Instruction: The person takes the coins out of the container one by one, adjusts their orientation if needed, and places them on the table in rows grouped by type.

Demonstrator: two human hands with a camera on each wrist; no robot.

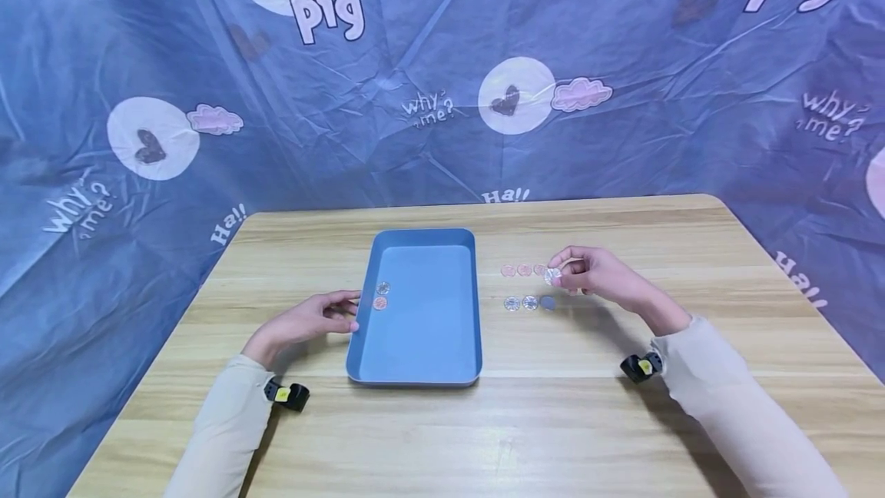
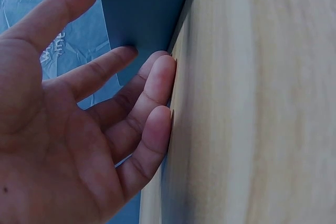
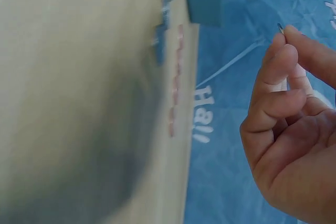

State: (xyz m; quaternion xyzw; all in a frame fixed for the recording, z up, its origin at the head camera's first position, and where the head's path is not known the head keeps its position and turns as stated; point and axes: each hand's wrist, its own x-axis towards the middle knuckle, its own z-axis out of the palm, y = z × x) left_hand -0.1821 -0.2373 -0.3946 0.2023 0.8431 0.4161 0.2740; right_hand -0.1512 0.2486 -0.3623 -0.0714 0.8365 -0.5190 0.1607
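Above the table my right hand (image 1: 600, 275) pinches a silver coin (image 1: 552, 276) between thumb and fingertip; the right wrist view shows the coin (image 3: 281, 28) edge-on. Below and left of that hand lie a row of copper coins (image 1: 525, 270) and a row with two silver coins (image 1: 530, 303) and a dark bluish one (image 1: 548, 303). My left hand (image 1: 307, 320) rests beside the blue tray (image 1: 422, 344), its loosely bent fingers touching the outer left wall (image 2: 142, 9). Inside the tray, near its left wall, lie one silver coin (image 1: 383, 288) and one copper coin (image 1: 380, 303).
The wooden table (image 1: 442, 444) carries the tray left of the coin rows. A blue printed cloth (image 1: 387, 152) hangs behind the table and down its sides. Black cameras (image 1: 641, 366) are strapped to both wrists.
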